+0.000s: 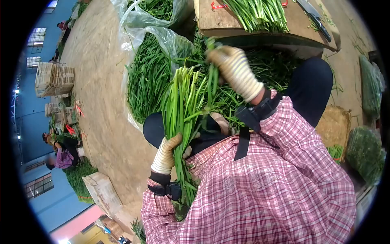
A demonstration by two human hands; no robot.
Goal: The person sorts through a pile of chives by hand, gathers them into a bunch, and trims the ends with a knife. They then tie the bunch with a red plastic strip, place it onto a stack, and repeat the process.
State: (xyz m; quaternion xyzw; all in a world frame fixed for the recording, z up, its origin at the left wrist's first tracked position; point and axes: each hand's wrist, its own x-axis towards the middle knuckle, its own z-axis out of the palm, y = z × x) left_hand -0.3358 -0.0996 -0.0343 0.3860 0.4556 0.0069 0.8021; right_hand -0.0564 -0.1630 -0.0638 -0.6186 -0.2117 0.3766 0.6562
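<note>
My left hand (167, 153), in a striped knit glove, is wrapped round a thick bunch of garlic chives (180, 95). Their pale cut ends point away from me and the leaves hang down over my lap. Right of the bunch, my right hand (233, 67), gloved alike and smeared by motion, is closed with a few green strands (212, 81) at its fingers. Beyond the bunch, a clear plastic bag (178, 42) holds many loose chives (150, 77). More loose greens (264, 67) lie beneath and beside my right forearm.
A low wooden board (215, 19) ahead carries a pile of chives (260, 14), red ties and a knife (315, 20). Plastic crates (55, 79) stand at the left. Another person (63, 158) sits there by heaped greens. Filled bags (365, 148) lie at the right.
</note>
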